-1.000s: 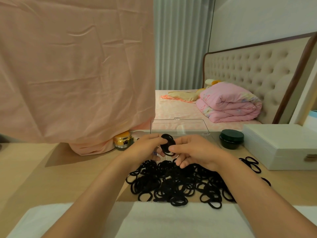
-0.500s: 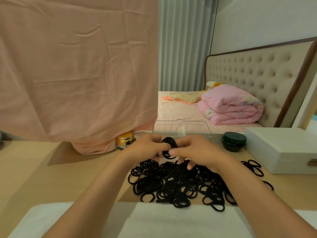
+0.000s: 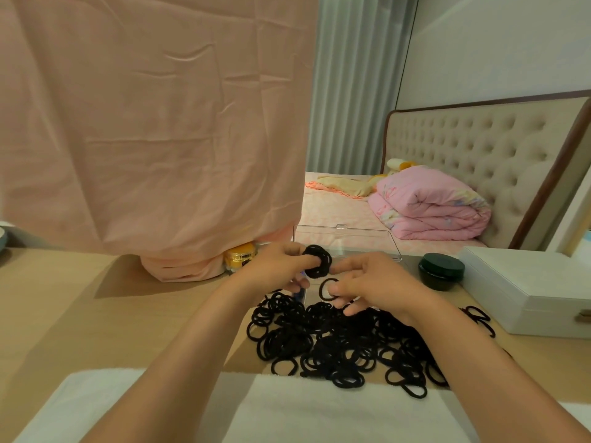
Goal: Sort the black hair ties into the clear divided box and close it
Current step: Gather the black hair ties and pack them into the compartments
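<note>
The person shows only as two arms rising from the bottom edge. The left forearm (image 3: 179,362) and the right forearm (image 3: 473,362) are bare along all of their visible length, smooth and slim, each narrowing toward its wrist. The left hand (image 3: 275,266) and the right hand (image 3: 380,282) are bare too, with slender fingers (image 3: 347,266); the nails are too small to make out.

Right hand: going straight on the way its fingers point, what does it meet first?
Probably the bundle of hair ties held in the left hand: the right hand, pinching a single hair tie, points leftward at it. Depth unclear.
</note>
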The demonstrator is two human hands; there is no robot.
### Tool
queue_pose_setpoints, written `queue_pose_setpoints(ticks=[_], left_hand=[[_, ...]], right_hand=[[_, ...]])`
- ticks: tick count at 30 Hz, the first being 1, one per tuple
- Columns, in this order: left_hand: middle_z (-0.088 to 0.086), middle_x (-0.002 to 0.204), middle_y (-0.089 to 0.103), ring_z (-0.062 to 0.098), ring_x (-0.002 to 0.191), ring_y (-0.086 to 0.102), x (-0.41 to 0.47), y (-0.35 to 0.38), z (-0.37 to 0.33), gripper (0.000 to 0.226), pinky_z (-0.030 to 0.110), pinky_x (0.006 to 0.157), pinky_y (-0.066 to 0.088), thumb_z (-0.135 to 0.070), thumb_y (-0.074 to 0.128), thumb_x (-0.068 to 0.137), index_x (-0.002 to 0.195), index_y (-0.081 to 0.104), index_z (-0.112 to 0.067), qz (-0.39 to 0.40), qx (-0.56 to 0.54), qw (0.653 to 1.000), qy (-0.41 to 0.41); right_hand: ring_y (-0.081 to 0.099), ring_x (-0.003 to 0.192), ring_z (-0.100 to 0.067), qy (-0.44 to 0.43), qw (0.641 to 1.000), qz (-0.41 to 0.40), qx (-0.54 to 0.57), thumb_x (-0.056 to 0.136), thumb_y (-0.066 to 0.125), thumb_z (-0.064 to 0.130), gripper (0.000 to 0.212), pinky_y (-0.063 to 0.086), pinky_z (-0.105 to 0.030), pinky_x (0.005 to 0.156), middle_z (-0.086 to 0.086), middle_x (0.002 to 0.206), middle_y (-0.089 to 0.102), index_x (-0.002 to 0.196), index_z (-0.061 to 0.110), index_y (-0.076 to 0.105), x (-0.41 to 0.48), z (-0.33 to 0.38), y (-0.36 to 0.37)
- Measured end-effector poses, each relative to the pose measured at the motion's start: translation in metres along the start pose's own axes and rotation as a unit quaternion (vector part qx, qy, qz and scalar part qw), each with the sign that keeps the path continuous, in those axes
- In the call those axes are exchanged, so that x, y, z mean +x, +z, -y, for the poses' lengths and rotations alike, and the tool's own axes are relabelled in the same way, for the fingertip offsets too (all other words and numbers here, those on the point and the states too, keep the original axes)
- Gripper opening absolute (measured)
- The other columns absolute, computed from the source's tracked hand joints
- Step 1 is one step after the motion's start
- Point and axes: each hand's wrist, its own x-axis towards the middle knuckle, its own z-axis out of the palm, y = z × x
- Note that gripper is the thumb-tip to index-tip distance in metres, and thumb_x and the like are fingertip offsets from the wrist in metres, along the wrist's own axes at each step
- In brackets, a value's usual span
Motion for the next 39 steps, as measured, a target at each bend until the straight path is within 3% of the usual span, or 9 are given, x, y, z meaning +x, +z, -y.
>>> queue_pose_setpoints(ticks=[7,10,13,19,23,27,31,36,39], left_hand=[[-0.010,0.069,0.072,0.008,0.071,0.066,-0.002,-0.012,0.006,0.011,0.027,0.072,0.057,-0.024,0.071,0.092,0.102,0.071,-0.021,-0.004,0.030,1.000,0.002],[0.001,0.085,0.077,0.009,0.073,0.068,-0.004,-0.008,0.003,0.013,0.029,0.078,0.060,-0.026,0.075,0.089,0.100,0.072,-0.020,0.032,0.040,0.998,0.022],[0.008,0.099,0.077,0.010,0.078,0.070,-0.006,-0.006,-0.001,0.017,0.028,0.081,0.060,-0.028,0.077,0.088,0.102,0.073,-0.021,0.052,0.037,0.997,0.032],[0.014,0.101,0.076,0.012,0.080,0.071,-0.005,-0.013,0.001,0.026,0.027,0.081,0.059,-0.022,0.077,0.088,0.111,0.071,-0.012,0.049,-0.007,0.998,0.041],[0.007,0.104,0.075,0.010,0.088,0.071,0.000,-0.014,0.008,0.030,0.026,0.076,0.054,-0.035,0.076,0.087,0.114,0.067,-0.024,0.002,0.011,0.998,0.064],[-0.011,0.116,0.064,0.009,0.107,0.060,0.007,-0.014,0.027,0.032,0.032,0.093,0.052,-0.042,0.068,0.091,0.121,0.062,-0.033,-0.107,0.153,0.978,0.095],[-0.005,0.139,0.053,0.014,0.131,0.046,0.006,-0.013,0.043,0.044,0.037,0.111,0.041,-0.037,0.062,0.095,0.138,0.054,-0.034,-0.095,0.248,0.958,0.111],[-0.001,0.146,0.044,0.019,0.139,0.036,0.007,-0.007,0.048,0.051,0.037,0.112,0.036,-0.040,0.054,0.099,0.148,0.044,-0.033,-0.070,0.298,0.946,0.101],[0.000,0.145,0.045,0.020,0.137,0.038,0.008,-0.006,0.050,0.053,0.036,0.110,0.037,-0.043,0.054,0.099,0.149,0.043,-0.033,-0.064,0.309,0.943,0.102]], right_hand=[[0.073,0.070,-0.013,0.038,0.985,0.051,-0.163,0.086,0.080,0.025,0.035,0.052,-0.021,0.050,-0.001,0.107,0.074,0.118,0.018,0.068,-0.005,-0.001,-0.006],[0.074,0.081,-0.013,0.000,0.998,0.029,-0.056,0.090,0.073,0.040,0.038,0.054,-0.025,0.054,0.004,0.117,0.071,0.124,0.023,0.067,-0.006,0.007,-0.006],[0.076,0.093,-0.016,-0.019,1.000,0.000,0.008,0.092,0.072,0.031,0.030,0.062,-0.031,0.066,0.000,0.107,0.078,0.118,0.016,0.073,-0.001,0.008,0.001],[0.076,0.086,-0.020,0.013,0.996,0.000,0.092,0.093,0.072,0.021,0.028,0.062,-0.031,0.068,-0.014,0.106,0.077,0.114,0.003,0.074,0.013,0.005,0.007],[0.070,0.068,-0.016,0.033,0.995,-0.027,0.094,0.091,0.074,0.017,0.027,0.060,-0.026,0.058,-0.015,0.088,0.076,0.110,-0.002,0.074,0.035,0.017,0.006],[0.066,0.053,-0.019,0.063,0.991,-0.104,-0.058,0.088,0.079,0.014,0.025,0.059,-0.028,0.051,-0.021,0.085,0.075,0.104,-0.004,0.072,0.062,0.024,0.000],[0.070,0.059,-0.027,0.096,0.957,-0.089,-0.261,0.087,0.077,0.019,0.028,0.063,-0.036,0.061,-0.020,0.079,0.076,0.093,-0.007,0.072,0.085,0.025,0.013],[0.054,0.040,-0.014,0.072,0.846,-0.072,-0.523,0.084,0.071,0.025,0.031,0.053,-0.026,0.056,0.000,0.040,0.058,0.061,0.010,0.056,0.103,0.038,0.041],[0.050,0.052,-0.016,0.073,0.785,-0.046,-0.613,0.091,0.068,0.021,0.032,0.048,-0.027,0.055,-0.004,0.060,0.055,0.066,0.009,0.050,0.104,0.045,0.056]])
